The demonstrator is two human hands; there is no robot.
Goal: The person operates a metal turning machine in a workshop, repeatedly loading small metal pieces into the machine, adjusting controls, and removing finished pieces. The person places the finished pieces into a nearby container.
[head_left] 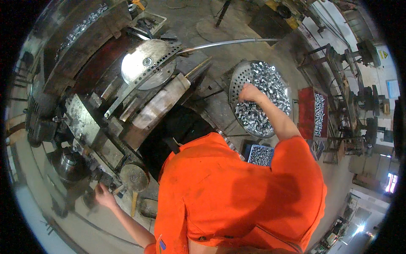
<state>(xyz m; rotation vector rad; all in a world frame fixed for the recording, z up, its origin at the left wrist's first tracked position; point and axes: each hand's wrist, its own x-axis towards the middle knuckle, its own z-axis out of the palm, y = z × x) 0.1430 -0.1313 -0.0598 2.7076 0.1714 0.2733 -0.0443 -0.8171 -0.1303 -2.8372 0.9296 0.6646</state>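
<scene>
My right hand (250,93) reaches over a round perforated metal pan (237,80), at the left edge of a heap of small shiny metal pieces (264,110) like nuts or short sleeves. Its fingers are curled in; whatever they hold is hidden. Far to the left, my left hand (104,197) is beside the lower end of a greasy machine bed (108,152), close to a short bar-like part (118,189). Those fingers look closed too, and what is in them is too small to make out. The round disc with a handle (134,178) lies just right of that hand.
A large steel disc (148,63) with a perforated bar (139,78) across it tops the machine. Right of the pan stands a red bin (306,112) of metal pieces. A blue basket (261,155) of smaller parts sits below the pan. A dark round motor-like body (68,163) stands left.
</scene>
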